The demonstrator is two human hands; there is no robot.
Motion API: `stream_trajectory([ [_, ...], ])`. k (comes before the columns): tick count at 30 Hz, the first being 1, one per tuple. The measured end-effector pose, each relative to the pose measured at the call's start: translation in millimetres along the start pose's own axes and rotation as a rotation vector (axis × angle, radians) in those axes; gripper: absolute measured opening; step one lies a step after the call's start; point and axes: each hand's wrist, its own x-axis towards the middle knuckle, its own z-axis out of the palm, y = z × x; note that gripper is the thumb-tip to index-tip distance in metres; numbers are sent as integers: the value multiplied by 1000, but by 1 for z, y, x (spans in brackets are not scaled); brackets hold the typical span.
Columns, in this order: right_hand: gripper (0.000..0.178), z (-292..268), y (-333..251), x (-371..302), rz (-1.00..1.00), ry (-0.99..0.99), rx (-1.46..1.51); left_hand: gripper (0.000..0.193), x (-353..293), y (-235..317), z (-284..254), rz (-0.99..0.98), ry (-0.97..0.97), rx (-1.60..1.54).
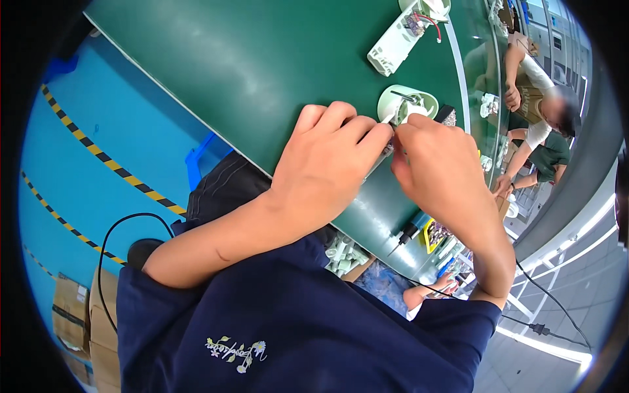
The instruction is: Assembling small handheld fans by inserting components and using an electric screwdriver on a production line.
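Head view: nr your lap, a cardboard box [361,269] w/ pale tubular pcs [342,253] heaped in it; farther R, a yellow bin [427,240], contents too small to tell. Pale green housing [388,99], rounded open end up, is on the green table [249,72] side, right at your fingertips. Your L hand [334,157] & R hand [440,164] both have fingers curled, tips meeting at its near rim; can't tell exactly what each pinches, knuckles block it. 2nd housing [391,49], w/ red wire [432,24], lies beyond. Elec. screwdriver [414,226] lies nr your R forearm. Co-worker [534,105] across, far R.
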Motion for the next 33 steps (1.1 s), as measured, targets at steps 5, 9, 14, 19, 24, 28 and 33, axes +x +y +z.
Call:
stream_trajectory([
  [5, 8, -1, -6, 0, 4, -4, -22, 36, -1, -1, -1, -3, -25, 7],
  [9, 7, -3, -8, 0, -28, -7, -53, 44, -1, 1, -2, -64, -13, -46],
  [14, 7, 8, -7, -9, -18, 38, -76, 51, -2, 1, -2, -56, -29, -42],
  [19, 14, 14, -4, -16, -10, 97, -41, 50, 0, 1, -2, -44, -18, -50],
  [24, 36, 11, -1, -27, -42, 338, 262, 51, 1, 3, 0, 7, 47, -19],
  [28, 30, 29, 11, -8, -276, 370, 260, 61, 2, 3, -3, -22, 40, -33],
  [33, 29, 48, 40, -6, -366, 415, 540, 66, 2, 3, -1, -7, 10, -5],
])
